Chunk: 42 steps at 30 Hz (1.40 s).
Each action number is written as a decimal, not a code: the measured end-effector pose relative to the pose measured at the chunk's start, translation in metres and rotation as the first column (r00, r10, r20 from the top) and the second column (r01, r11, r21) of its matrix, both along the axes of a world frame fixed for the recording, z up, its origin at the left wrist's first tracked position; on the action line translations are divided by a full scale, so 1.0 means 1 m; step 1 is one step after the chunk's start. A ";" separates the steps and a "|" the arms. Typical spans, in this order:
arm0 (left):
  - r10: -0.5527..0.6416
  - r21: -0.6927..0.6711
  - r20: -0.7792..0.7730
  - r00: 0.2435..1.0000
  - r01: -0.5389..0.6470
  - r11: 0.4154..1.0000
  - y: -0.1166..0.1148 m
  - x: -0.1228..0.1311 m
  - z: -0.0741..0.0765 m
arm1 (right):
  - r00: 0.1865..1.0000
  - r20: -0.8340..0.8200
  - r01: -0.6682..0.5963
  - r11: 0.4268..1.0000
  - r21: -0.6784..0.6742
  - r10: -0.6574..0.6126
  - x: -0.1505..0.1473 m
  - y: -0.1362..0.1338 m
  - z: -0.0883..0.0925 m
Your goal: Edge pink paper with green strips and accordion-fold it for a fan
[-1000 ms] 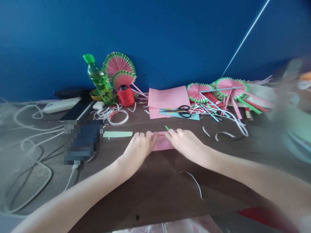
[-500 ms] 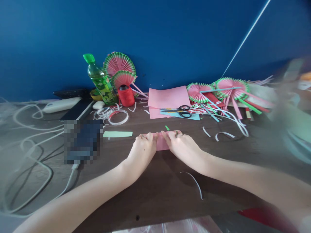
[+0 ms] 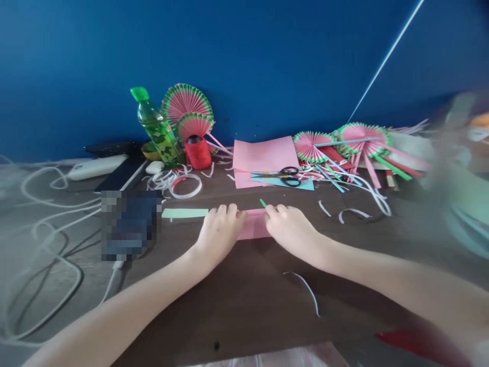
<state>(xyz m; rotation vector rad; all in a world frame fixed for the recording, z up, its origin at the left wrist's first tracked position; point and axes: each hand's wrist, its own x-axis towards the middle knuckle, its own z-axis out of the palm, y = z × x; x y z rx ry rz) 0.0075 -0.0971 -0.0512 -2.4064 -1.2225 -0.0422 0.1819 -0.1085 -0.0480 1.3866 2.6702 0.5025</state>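
pink paper (image 3: 252,228): flat on the tabletop (image 3: 244,300), mid-front, spanning the gap between the two hands; ends covered by them.

left hand (image 3: 219,232): fingers curled narrow over the paper's far edge, gripping it. right hand (image 3: 292,229): same posture at the other end, fingertips against a small green scrap (image 3: 263,203).

progress (judged): a narrow band along the far edge looks folded; the nearer part lies flat, no creases visible, so most folding appears left. number of folds: cannot tell, fingers in the way.

change vs. half a second ago: hands were closer together, with the paper's ends showing past the knuckles; now they sit wider, and more pink is exposed between them. the scrap, then uncovered, now meets the right fingertips.

surroundings: pale green strip (image 3: 185,213) just beside the left hand; beyond, scissors (image 3: 292,176) over blue paper (image 3: 307,185) and a larger pink sheet (image 3: 265,153). pleated rounds (image 3: 187,104) at the back; red spool (image 3: 198,155) before them.
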 end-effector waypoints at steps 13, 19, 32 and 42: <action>-0.012 -0.246 0.299 0.954 0.090 0.965 0.031 -0.010 -0.005 | 0.759 -0.628 -0.112 0.915 -0.386 -0.172 0.031 0.054 -0.001; -0.039 -0.203 0.397 0.917 0.130 0.971 0.037 -0.017 -0.003 | 0.644 -0.753 -0.262 0.886 -0.383 -0.135 0.035 0.060 -0.006; -0.117 -0.133 0.585 0.802 0.237 0.962 0.037 -0.020 0.005 | 0.560 -0.775 -0.316 0.790 -0.526 -0.292 0.038 0.062 -0.003; -0.255 0.095 0.598 0.760 0.249 0.964 0.037 -0.021 0.010 | 0.484 -0.875 -0.283 0.949 -0.140 0.015 0.037 0.059 0.000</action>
